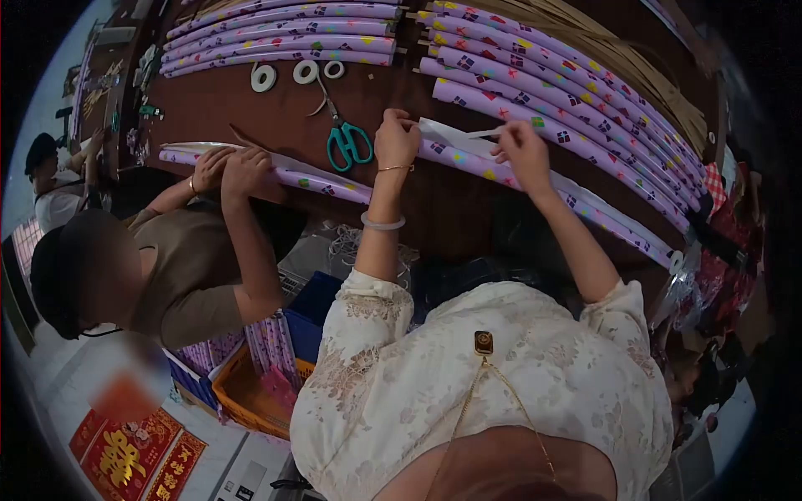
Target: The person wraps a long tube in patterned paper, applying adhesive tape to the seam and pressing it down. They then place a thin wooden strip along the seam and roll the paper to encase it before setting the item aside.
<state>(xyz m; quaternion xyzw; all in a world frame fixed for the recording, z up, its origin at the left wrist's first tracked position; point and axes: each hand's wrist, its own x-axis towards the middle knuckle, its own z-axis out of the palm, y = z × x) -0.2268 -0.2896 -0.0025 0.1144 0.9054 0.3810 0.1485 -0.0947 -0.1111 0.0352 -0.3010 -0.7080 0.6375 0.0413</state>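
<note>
A roll of purple patterned wrapping paper (468, 164) lies along the table edge in front of me, its white underside (447, 134) lifted at the left end. My left hand (397, 140) is closed on the paper at that end. With fingers pinched, my right hand (523, 154) holds a narrow white strip (483, 134) just above the roll. Scissors with teal handles (349, 149) rest on the table left of my left hand. Behind them are white tape rolls (306, 73).
Finished-looking purple rolls (568, 100) are stacked at the back right, with more rolls (284, 42) at the back left. On my left a co-worker's hands (246, 171) press on another roll (322, 185). An orange crate (242, 409) stands below the table.
</note>
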